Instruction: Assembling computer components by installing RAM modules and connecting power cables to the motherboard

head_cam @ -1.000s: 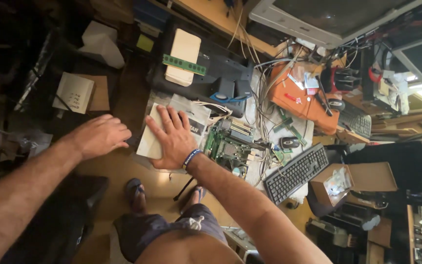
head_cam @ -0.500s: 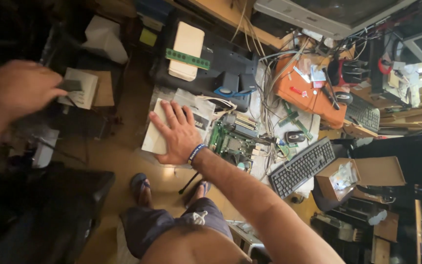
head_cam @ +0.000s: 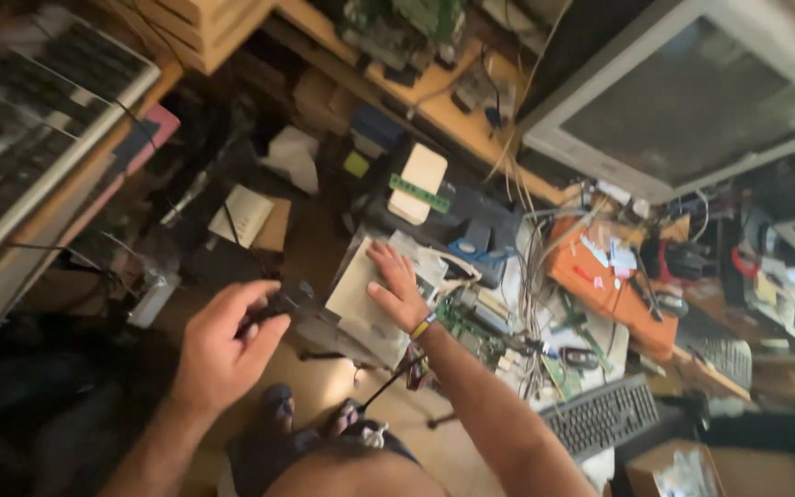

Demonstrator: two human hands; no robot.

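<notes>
Two hands show in the view from the head, both reaching down over a cluttered floor. The right hand (head_cam: 396,287) lies flat and released, fingers spread, palm down on a pale flat box (head_cam: 358,296) that sits just in front of a black machine (head_cam: 457,216). A coloured band circles that wrist. The left hand (head_cam: 223,345) is clenched around a small dark tool (head_cam: 273,313), only the tip of which shows past the fingers; what kind of tool it is cannot be told. This hand hangs to the left of the pale box, near it but apart from it.

Just right of the right wrist lies a green circuit board (head_cam: 471,331), with loose wires trailing over it. Farther right, a black keyboard (head_cam: 604,416) rests at an angle. An orange box (head_cam: 614,294) with bits of paper on it sits above the keyboard. On top of the black machine lie a cream block and a narrow green strip (head_cam: 420,193). A big grey monitor (head_cam: 692,101) fills the upper right corner. Along the left edge runs a second, pale keyboard (head_cam: 39,120) on a wooden shelf. The person's sandalled feet (head_cam: 278,410) show at the bottom, below the left hand.
</notes>
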